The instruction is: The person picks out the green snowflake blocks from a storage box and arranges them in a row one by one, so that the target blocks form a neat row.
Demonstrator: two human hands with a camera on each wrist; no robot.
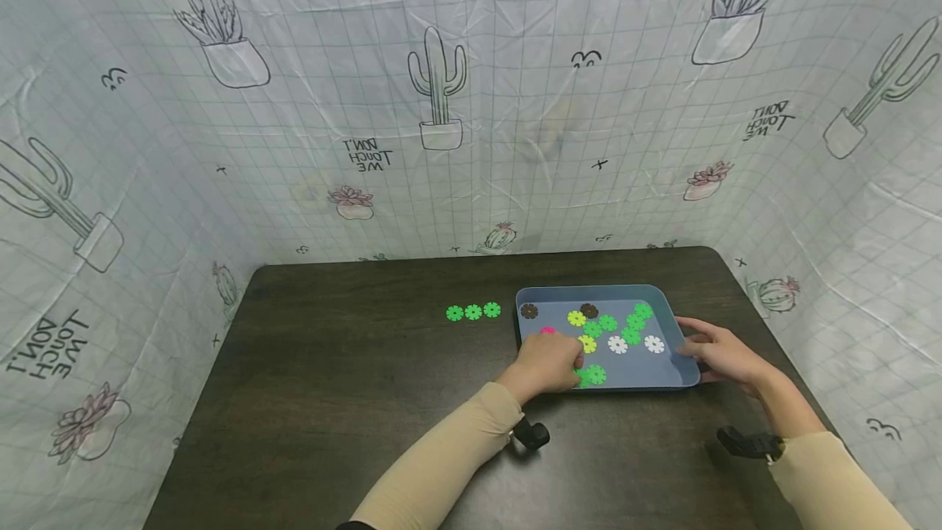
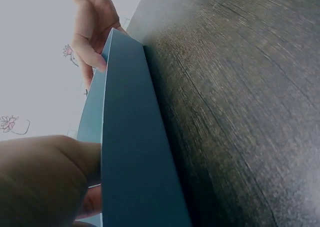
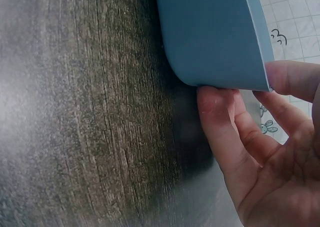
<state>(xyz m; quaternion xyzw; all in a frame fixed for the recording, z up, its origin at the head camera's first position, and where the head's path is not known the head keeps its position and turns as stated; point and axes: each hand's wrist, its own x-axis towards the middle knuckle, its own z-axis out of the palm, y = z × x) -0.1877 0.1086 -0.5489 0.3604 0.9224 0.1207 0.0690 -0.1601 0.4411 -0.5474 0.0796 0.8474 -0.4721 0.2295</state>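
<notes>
A blue-grey tray [image 1: 677, 368] holds several flat notched discs in green, yellow, white, brown and pink. My left hand [image 1: 550, 364] reaches over its near left part, fingers pointing down among the discs. Close by its fingers are green discs [image 1: 596, 375] and a pink disc [image 1: 548, 331]. What those fingertips touch is hidden behind the hand and, in the left wrist view, behind the tray wall [image 2: 132, 132]. My right hand [image 1: 724, 354] pinches the tray's right rim, thumb over the edge and fingers [image 3: 212, 107] against the outer wall [image 3: 215, 42].
Three green discs [image 1: 473, 312] lie in a row on the dark wooden table [image 1: 353, 399], left of the tray. White cloth printed with cacti [image 1: 437, 88] hangs behind the table and at both sides. A black wrist camera [image 1: 531, 434] sits below the left wrist.
</notes>
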